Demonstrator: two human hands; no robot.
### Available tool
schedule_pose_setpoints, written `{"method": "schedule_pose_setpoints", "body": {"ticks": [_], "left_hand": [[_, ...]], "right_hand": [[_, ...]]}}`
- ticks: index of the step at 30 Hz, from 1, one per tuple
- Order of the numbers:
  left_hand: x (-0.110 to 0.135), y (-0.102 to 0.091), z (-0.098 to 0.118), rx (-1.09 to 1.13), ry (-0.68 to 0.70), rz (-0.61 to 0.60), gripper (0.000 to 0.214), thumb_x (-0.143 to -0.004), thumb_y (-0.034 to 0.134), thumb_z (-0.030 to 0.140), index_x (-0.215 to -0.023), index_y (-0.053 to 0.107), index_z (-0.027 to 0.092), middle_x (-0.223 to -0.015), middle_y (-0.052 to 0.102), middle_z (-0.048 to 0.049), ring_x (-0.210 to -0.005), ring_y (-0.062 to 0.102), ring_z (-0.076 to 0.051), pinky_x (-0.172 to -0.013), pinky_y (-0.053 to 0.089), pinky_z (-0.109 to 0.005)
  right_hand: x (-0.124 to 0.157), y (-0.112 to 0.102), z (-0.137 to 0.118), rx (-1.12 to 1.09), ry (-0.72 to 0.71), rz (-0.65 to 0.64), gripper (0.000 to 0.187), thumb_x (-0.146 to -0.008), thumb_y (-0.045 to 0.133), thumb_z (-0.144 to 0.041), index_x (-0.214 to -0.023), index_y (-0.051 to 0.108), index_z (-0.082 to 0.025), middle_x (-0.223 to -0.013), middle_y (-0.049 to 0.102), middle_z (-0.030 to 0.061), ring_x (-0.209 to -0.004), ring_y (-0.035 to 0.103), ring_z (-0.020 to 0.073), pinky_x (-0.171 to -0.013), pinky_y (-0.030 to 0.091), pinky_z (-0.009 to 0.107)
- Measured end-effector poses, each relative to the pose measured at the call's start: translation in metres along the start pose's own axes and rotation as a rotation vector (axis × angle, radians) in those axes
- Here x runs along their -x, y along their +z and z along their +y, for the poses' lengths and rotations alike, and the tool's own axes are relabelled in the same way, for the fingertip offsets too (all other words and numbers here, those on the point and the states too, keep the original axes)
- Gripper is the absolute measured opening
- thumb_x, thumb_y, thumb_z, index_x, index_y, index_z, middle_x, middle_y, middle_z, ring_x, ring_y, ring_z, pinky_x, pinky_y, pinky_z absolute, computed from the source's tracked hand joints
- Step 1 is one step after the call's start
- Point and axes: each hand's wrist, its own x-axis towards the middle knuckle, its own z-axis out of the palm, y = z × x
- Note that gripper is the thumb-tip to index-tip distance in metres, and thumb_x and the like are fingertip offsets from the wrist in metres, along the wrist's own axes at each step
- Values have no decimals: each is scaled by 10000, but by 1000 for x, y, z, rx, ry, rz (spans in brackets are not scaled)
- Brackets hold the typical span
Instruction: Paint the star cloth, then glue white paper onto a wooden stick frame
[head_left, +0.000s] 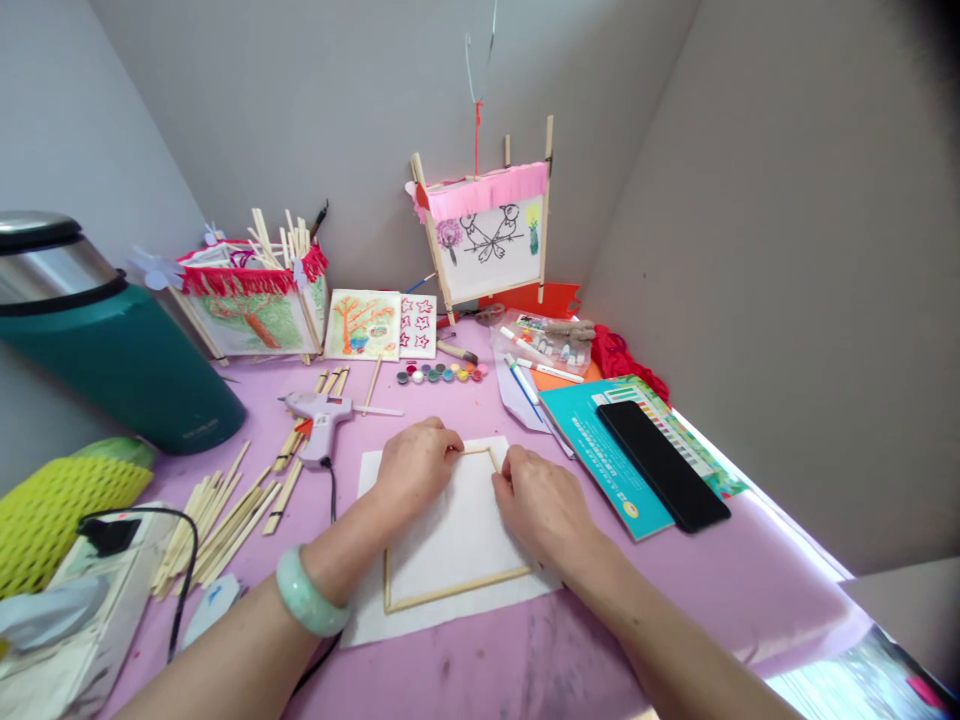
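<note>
A rectangular frame of thin wooden sticks (457,590) lies on a white sheet of paper (450,535) in front of me. My left hand (416,468) is closed at the frame's far left part, thumb and fingers pressed on the far stick. At the right side my right hand (544,505) has its fingers curled down on the side stick, close to the far right corner. Both hands cover parts of the frame. A pale glue gun (322,418) lies left of the paper, a glue stick poking out of its rear.
Loose wooden sticks (225,520) and a power strip (112,590) lie left, by a teal bottle (142,360). A picture lantern (491,235) hangs at the back; another (251,320) stands holding sticks. Paint pots (442,374) sit ahead. A black phone (664,465) rests on a blue booklet (600,450).
</note>
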Motion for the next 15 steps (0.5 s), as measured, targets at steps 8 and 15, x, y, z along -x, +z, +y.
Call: {"method": "schedule_pose_setpoints", "body": {"ticks": [8,15], "left_hand": [[-1,-1,-2,19,19,-4,254,-827,466,222,-909,704,257,-920,643,-17,-829,596,-162,-723,419,-273],[-2,-2,-4,25,29,-1,256,-819,463,227,-878,711,256,-923,647,-15,-830,594,-166,-717,418,-276]], "right_hand": [[1,0,7,-72,-15,37,168,-891,454,-283,-890,577,-168,-871,682,69,-761,635,196,-604,323,274],[2,-8,13,-97,-10,29,191,-909,421,-247,-856,582,-160,-828,688,69,-766,643,182,-609,315,273]]}}
